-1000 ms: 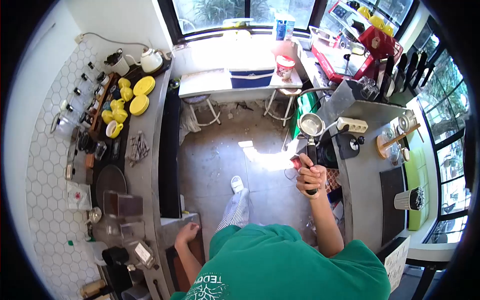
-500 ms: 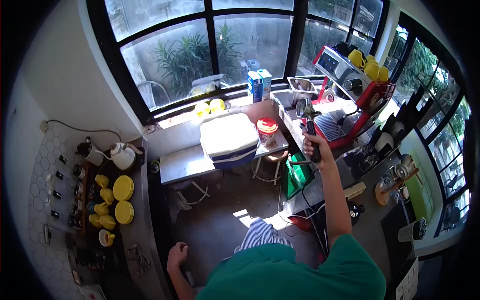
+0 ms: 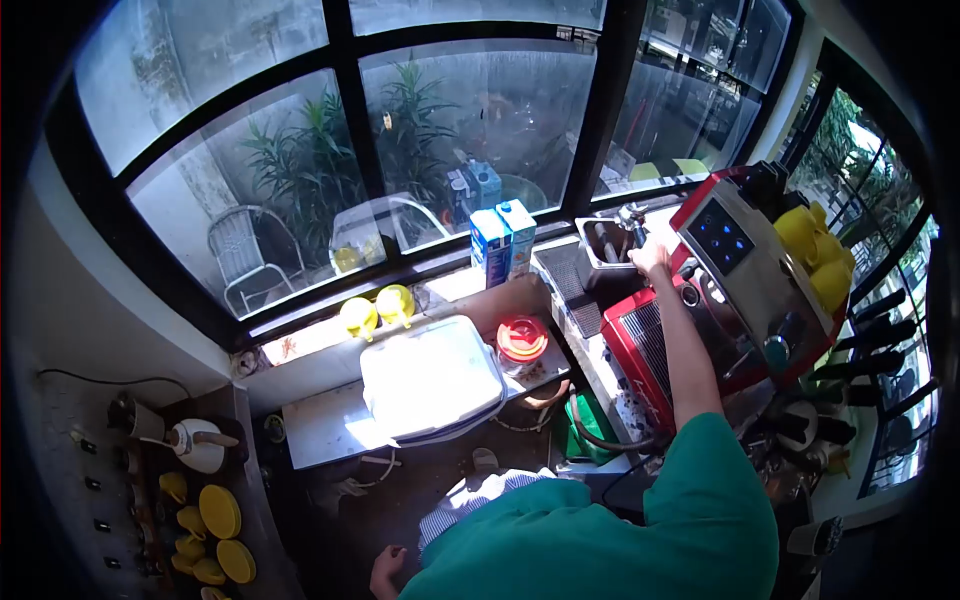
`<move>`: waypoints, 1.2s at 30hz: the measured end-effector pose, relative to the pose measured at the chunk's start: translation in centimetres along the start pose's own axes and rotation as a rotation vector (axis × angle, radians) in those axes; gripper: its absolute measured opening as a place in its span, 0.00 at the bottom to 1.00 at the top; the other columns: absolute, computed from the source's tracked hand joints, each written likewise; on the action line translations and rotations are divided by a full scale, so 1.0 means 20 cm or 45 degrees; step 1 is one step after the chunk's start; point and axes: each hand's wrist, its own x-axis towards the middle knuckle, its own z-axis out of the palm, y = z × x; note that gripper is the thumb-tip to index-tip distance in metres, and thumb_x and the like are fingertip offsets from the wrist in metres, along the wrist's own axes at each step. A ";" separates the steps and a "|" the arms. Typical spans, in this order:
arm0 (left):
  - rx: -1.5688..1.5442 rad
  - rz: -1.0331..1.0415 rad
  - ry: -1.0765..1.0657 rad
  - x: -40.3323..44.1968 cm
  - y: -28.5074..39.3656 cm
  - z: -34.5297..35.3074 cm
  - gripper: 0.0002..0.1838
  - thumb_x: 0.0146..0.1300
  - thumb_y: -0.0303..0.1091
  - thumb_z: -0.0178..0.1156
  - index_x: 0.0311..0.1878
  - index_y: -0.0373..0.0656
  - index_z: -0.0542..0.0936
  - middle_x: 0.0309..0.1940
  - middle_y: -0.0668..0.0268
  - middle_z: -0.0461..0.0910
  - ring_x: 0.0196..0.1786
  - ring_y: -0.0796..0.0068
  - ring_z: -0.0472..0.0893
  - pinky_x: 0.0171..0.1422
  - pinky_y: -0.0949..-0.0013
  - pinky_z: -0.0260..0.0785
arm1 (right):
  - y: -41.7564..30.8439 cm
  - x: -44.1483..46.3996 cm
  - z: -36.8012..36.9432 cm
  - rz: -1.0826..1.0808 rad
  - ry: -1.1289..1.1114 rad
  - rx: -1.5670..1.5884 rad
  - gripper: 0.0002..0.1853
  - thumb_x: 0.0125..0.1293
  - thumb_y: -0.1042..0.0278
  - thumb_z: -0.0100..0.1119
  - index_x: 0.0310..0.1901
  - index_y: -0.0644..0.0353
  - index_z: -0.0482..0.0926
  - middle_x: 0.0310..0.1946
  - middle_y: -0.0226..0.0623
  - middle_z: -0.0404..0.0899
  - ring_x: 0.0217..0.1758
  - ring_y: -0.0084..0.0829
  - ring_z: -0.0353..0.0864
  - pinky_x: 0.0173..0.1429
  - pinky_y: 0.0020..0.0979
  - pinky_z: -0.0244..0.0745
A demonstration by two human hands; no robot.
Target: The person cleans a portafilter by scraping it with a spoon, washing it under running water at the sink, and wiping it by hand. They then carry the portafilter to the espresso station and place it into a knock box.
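At the far end of my outstretched right arm, my right hand [image 3: 652, 258] is closed round the handle of a portafilter [image 3: 631, 214]. Its metal head is over the rim of a steel knock box [image 3: 606, 262], which has a bar across its inside. Just right of my hand stands a red espresso machine [image 3: 728, 250] with a lit touch panel. My left hand [image 3: 388, 568] hangs low beside my body, its fingers loosely curled and apart, with nothing visible in them.
Milk cartons [image 3: 503, 240] stand at the window. A white-lidded cooler [image 3: 433, 375] and a red-lidded tub [image 3: 522, 342] sit on the low bench. Yellow cups [image 3: 815, 250] top the machine. Yellow saucers [image 3: 220, 512] and a white kettle [image 3: 198, 445] are on the left counter.
My right hand has carried the portafilter forward from in front of the machine to the knock box. The view has moved closer to the window. My left hand still hangs low.
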 end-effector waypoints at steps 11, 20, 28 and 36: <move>0.093 -0.025 0.081 0.23 0.38 -0.20 0.15 0.58 0.39 0.54 0.45 0.40 0.76 0.37 0.57 0.79 0.42 0.65 0.79 0.47 0.67 0.69 | 0.10 0.38 0.14 -0.014 0.042 -0.044 0.16 0.49 0.64 0.63 0.35 0.69 0.75 0.19 0.43 0.77 0.19 0.32 0.78 0.24 0.34 0.69; -0.229 0.121 0.089 0.59 0.54 -0.16 0.13 0.59 0.36 0.53 0.44 0.40 0.76 0.31 0.61 0.80 0.33 0.73 0.79 0.40 0.70 0.71 | -0.03 0.27 0.21 0.215 -0.076 0.058 0.23 0.48 0.58 0.64 0.42 0.66 0.74 0.42 0.50 0.77 0.48 0.45 0.76 0.50 0.42 0.71; -0.314 -0.014 -0.086 0.56 0.49 -0.10 0.13 0.59 0.36 0.54 0.43 0.39 0.76 0.31 0.64 0.80 0.34 0.76 0.79 0.40 0.72 0.70 | -0.05 0.27 0.41 0.219 0.161 0.146 0.24 0.47 0.63 0.62 0.44 0.69 0.67 0.41 0.56 0.75 0.49 0.51 0.74 0.53 0.43 0.68; -0.132 0.001 -0.097 0.53 0.31 -0.10 0.18 0.61 0.39 0.52 0.48 0.35 0.73 0.37 0.61 0.77 0.37 0.75 0.77 0.42 0.71 0.69 | -0.11 0.21 0.41 0.268 0.199 0.188 0.34 0.47 0.64 0.65 0.55 0.57 0.59 0.43 0.53 0.75 0.51 0.48 0.73 0.56 0.47 0.62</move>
